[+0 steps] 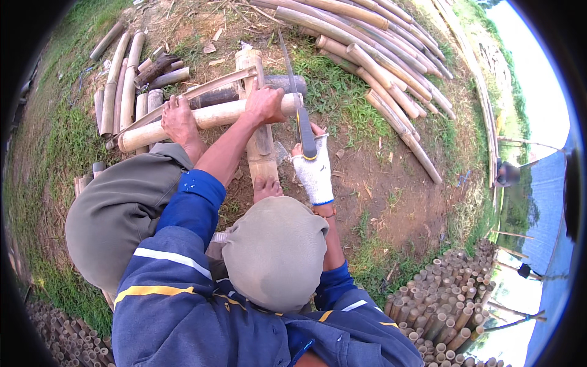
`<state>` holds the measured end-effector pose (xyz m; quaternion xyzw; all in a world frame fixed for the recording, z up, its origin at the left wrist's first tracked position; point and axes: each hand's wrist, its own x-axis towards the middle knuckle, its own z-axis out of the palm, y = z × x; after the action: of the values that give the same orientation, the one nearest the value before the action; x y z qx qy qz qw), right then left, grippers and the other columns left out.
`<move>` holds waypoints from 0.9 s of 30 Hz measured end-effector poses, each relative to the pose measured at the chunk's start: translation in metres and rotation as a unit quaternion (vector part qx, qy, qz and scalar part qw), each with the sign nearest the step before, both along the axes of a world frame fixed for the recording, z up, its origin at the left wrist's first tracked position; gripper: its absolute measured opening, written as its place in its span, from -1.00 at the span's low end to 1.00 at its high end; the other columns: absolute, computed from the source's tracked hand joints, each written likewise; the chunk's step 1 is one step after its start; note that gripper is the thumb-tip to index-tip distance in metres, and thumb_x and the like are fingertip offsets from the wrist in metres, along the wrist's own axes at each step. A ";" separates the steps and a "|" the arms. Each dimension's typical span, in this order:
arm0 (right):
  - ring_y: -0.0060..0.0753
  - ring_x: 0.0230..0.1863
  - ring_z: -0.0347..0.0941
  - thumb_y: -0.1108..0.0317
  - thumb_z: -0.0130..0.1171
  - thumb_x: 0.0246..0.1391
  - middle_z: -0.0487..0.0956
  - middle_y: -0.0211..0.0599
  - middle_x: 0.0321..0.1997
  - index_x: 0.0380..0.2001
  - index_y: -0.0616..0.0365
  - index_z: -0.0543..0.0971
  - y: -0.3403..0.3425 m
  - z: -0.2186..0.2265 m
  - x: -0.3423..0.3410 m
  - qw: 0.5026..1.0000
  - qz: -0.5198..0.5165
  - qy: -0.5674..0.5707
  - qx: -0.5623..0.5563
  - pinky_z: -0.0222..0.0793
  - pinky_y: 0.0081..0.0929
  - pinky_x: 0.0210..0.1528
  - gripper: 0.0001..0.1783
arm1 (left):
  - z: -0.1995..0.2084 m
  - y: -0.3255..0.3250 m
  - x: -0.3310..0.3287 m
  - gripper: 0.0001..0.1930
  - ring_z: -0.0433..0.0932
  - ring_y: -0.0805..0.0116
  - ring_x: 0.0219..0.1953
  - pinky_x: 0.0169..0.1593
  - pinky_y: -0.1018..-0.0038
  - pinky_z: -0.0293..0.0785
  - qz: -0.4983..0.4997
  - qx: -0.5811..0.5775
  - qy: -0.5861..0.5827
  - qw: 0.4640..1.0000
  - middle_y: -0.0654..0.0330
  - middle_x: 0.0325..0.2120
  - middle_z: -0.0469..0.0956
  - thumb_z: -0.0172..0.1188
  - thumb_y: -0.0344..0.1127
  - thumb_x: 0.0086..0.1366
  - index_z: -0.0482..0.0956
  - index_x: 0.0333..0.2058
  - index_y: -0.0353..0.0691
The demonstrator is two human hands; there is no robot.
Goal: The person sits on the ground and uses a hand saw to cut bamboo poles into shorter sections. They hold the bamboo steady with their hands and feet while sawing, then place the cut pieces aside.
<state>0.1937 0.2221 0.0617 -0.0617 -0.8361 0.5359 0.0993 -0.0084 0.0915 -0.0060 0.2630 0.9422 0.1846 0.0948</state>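
A pale bamboo pole (211, 116) lies across in front of me. Near its right end my bare left hand (265, 105) is closed round it, and my bare left foot (178, 119) presses on it further left. In a white glove with bare fingertips, my right hand (313, 168) grips a handsaw (306, 136) by its black and grey handle. The long thin blade points away from me and crosses the pole's right end; whether its teeth touch cannot be seen. An upright-running thick bamboo piece (261, 160) sits under the pole, with my other foot (266, 188) at its near end.
A darker bamboo length (214, 96) and a split strip (211, 85) lie just beyond the pole. Long bamboo poles (373, 55) are piled at the far right, shorter cut pieces (125, 79) at the left. Stacked bamboo tubes (443, 300) stand lower right, near a blue tarp (547, 202).
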 end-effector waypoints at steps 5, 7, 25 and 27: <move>-0.05 0.27 0.53 0.49 0.25 0.20 0.50 0.03 0.34 0.46 0.27 0.32 0.004 0.036 0.187 0.989 -0.014 -0.103 0.107 0.44 -0.15 0.39 -0.25 | -0.002 -0.004 -0.003 -0.41 0.74 -0.07 0.10 0.59 -0.26 0.17 0.016 -0.002 -0.022 1.000 -0.08 -0.19 0.80 0.57 -0.07 -0.06 0.69 -0.06 -0.24; -0.03 0.33 0.52 0.44 0.24 0.28 0.50 0.05 0.35 0.44 0.26 0.32 0.002 0.050 0.242 0.969 -0.024 -0.245 0.030 0.41 -0.13 0.43 -0.31 | -0.002 -0.004 -0.003 -0.39 0.73 -0.08 0.12 0.61 -0.25 0.14 0.006 0.004 -0.010 1.000 -0.08 -0.18 0.79 0.60 -0.03 -0.06 0.68 -0.06 -0.24; -0.03 0.34 0.52 0.47 0.24 0.21 0.48 0.03 0.38 0.47 0.28 0.32 0.011 0.048 0.226 0.974 -0.010 -0.223 0.049 0.45 -0.16 0.39 -0.24 | 0.003 0.001 -0.005 -0.42 0.72 -0.07 0.13 0.59 -0.27 0.17 0.012 0.011 -0.009 1.000 -0.03 -0.14 0.80 0.59 -0.08 -0.04 0.67 -0.05 -0.22; -0.06 0.31 0.53 0.45 0.26 0.20 0.49 0.01 0.36 0.47 0.26 0.32 0.019 0.037 0.239 0.964 -0.004 -0.262 0.036 0.46 -0.18 0.36 -0.23 | -0.003 -0.004 0.001 -0.44 0.72 -0.07 0.13 0.59 -0.27 0.17 0.017 0.024 -0.003 1.000 -0.03 -0.14 0.80 0.59 -0.10 -0.04 0.68 -0.07 -0.22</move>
<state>0.4330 0.2411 0.0987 -0.1999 -0.8515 0.4700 -0.1189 -0.0077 0.0879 -0.0088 0.2490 0.9414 0.2097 0.0883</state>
